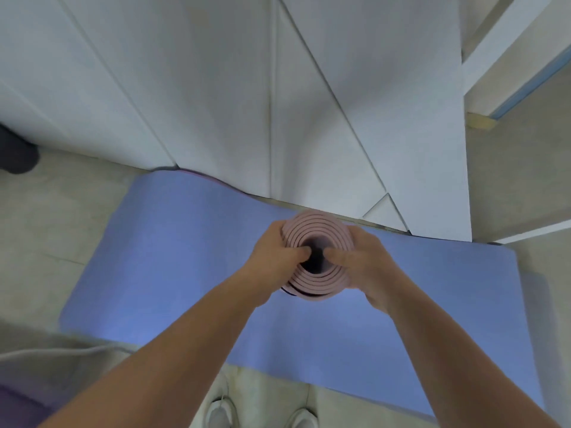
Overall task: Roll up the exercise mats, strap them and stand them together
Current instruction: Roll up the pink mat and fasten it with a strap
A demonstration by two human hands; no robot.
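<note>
Mat roll [318, 239] upright between left hand [272, 257], right hand [367, 267], fingers [340, 253] gripping it

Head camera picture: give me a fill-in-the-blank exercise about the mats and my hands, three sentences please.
1. The rolled mat is ____ in colour.
2. The number of hands holding it is ____: the left hand and the right hand.
3. The flat mat spread out beneath it is ____.

Missing words: pink; two; blue.
</note>
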